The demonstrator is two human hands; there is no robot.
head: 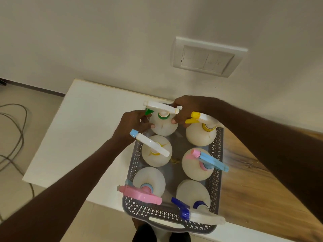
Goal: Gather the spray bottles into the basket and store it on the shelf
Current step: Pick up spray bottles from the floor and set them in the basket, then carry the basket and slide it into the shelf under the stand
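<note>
A grey perforated plastic basket (pixel 217 165) with a cut-out handle is sitting on the surface (pixel 83 137), which is white on the left and wood-grained on the right, set against a pale wall carrying a white switch plate (pixel 208 57). Six round white plastic spray bottles are standing upright inside the basket in two columns of three.

Both hands are gripping the far-left bottle, the white spray bottle with the green collar and trigger (pixel 163 124). The left hand (pixel 134 124) is curling around its left side with fingertips pressed on the body, and the right hand (pixel 186 109) is closing on its right side, thumb on the shoulder beside the spray head.

Just right of it is standing the yellow-nozzled bottle (pixel 201 131). In the middle row are sitting a white-headed bottle with a light-blue tip (pixel 156 151) and a blue-headed bottle with a pink nozzle (pixel 197 165). Nearest are standing a pink-headed bottle (pixel 149 180) and a dark-blue-nozzled bottle (pixel 193 194). Grey cables (pixel 15 137) are lying on the tiled floor at left.
</note>
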